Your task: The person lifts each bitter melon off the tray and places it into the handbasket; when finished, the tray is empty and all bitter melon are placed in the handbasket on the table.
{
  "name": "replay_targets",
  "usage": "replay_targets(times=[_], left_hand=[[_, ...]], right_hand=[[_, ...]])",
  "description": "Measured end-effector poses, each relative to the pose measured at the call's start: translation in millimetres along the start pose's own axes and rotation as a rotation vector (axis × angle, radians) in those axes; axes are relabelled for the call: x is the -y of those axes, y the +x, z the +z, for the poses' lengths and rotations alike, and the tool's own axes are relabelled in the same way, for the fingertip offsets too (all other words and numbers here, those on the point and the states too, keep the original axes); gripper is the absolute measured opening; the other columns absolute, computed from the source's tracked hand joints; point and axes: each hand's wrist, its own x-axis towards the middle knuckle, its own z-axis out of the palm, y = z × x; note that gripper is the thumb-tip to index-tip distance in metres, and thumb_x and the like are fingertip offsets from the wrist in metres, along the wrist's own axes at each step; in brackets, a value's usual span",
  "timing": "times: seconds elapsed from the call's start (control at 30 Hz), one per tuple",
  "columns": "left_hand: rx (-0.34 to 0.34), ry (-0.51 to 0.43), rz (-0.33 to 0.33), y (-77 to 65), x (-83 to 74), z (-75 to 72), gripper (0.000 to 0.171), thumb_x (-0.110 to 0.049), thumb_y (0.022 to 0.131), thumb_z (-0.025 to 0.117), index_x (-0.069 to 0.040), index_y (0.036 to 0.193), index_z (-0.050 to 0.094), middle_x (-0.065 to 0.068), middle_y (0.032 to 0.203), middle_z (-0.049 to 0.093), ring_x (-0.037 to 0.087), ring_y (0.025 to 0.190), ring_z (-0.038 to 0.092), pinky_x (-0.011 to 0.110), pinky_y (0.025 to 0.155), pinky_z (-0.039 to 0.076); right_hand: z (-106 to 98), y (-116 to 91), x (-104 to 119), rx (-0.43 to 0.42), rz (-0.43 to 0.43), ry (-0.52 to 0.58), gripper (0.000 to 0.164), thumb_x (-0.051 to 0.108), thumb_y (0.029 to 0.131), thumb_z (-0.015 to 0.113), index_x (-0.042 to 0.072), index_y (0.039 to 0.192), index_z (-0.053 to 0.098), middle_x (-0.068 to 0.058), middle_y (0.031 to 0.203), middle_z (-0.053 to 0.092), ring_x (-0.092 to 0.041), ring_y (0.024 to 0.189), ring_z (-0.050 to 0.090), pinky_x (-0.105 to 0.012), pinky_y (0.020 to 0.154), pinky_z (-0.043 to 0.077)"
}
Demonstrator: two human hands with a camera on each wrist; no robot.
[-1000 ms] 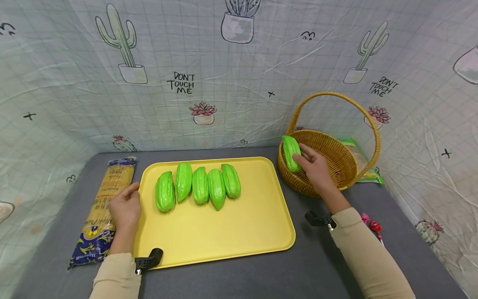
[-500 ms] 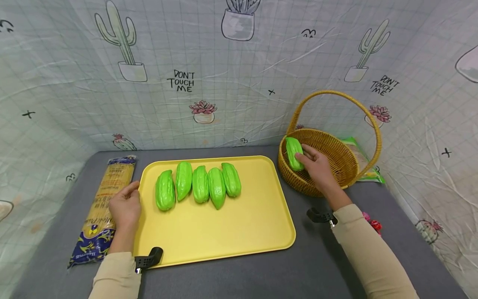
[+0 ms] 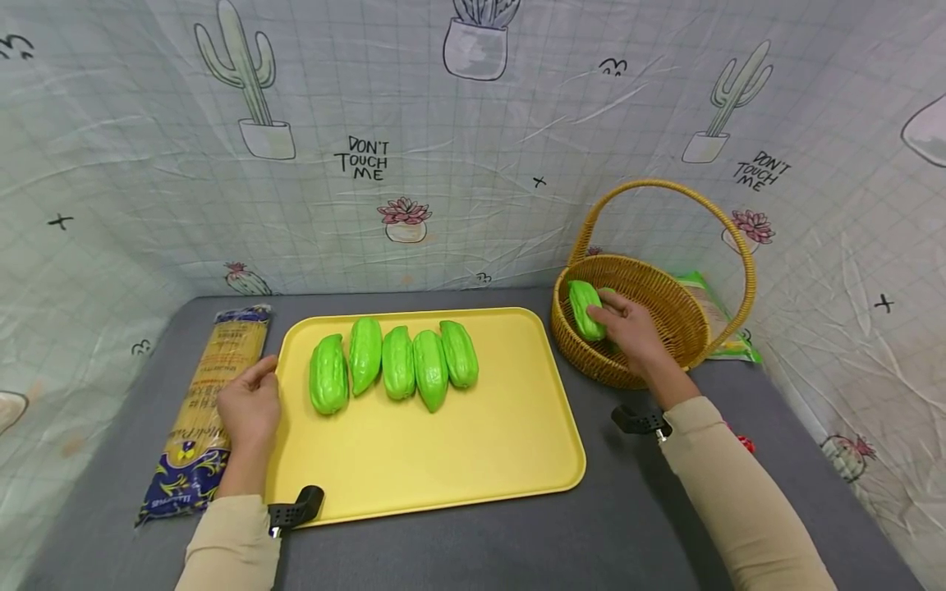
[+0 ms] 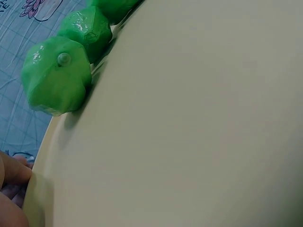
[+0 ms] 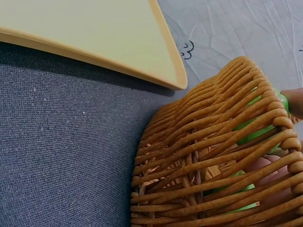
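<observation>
- Cactus-print cloth (image 3: 318, 226) backs the bench (image 3: 443, 558).
- My right grip (image 3: 630, 328) pinches a green gourd (image 3: 585, 310) inside the basket (image 3: 600, 370), near the bench's back-right corner; I'd keep it clear of the handle (image 3: 665, 183).
- Left grip (image 3: 250, 410) touches the tray (image 3: 443, 460); pinching, I can't tell.

The elongated, ribbed vegetables (image 3: 399, 365) are glossy bright green, the flat rectangular tray (image 3: 443, 451) plain yellow, the round woven wicker basket (image 3: 676, 316) golden brown. The whitish cloth backdrop (image 3: 458, 139) bears grid lines, green cacti (image 3: 238, 57) and pink succulents (image 3: 404, 211).
</observation>
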Motion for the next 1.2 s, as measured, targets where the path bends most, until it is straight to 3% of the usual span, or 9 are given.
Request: replay_targets(times=[0.07,0.3,0.57,0.83,1.2], left_hand=[[0.003,0.0,-0.004,0.3,-0.2,0.3,0.038,-0.012,0.108,0.045,-0.008,0.143,0.06,0.015,0.148,0.058,0.028,0.138,0.055,0.043,0.113,0.049],[0.005,0.001,-0.008,0.5,0.7,0.7,0.038,-0.013,0.108,0.045,-0.009,0.143,0.06,0.014,0.149,0.058,0.029,0.138,0.055,0.044,0.113,0.049],[-0.005,0.005,0.001,1.5,0.8,1.7,0.038,-0.013,0.108,0.045,-0.008,0.143,0.06,0.014,0.148,0.059,0.029,0.137,0.056,0.044,0.112,0.049],[-0.004,0.006,-0.006,1.9,-0.4,1.5,0.038,-0.013,0.108,0.046,-0.009,0.142,0.061,0.014,0.147,0.059,0.028,0.136,0.057,0.042,0.112,0.05],[-0.005,-0.002,-0.014,0.8,-0.9,0.8,0.038,-0.012,0.108,0.045,-0.008,0.143,0.06,0.014,0.147,0.059,0.028,0.137,0.056,0.041,0.113,0.049]], right_hand=[[0,1,-1,0.001,0.008,0.004,0.071,0.031,0.106,0.054,0.009,0.164,0.019,-0.018,0.167,0.028,-0.035,0.151,0.035,-0.052,0.124,0.035],[-1,2,-3,0.014,0.03,-0.001,0.07,0.03,0.107,0.054,0.008,0.163,0.02,-0.02,0.167,0.028,-0.036,0.15,0.037,-0.052,0.123,0.036],[-7,2,-4,0.04,0.052,0.016,0.069,0.03,0.108,0.051,0.007,0.164,0.016,-0.018,0.169,0.022,-0.035,0.149,0.036,-0.037,0.113,0.045],[-16,4,-7,0.041,0.048,-0.062,0.072,0.033,0.107,0.052,0.007,0.164,0.016,-0.021,0.169,0.018,-0.038,0.155,0.026,-0.055,0.125,0.031],[-28,10,-11,0.03,0.07,-0.104,0.071,0.033,0.108,0.049,0.01,0.164,0.013,-0.021,0.17,0.014,-0.039,0.156,0.023,-0.056,0.124,0.031]])
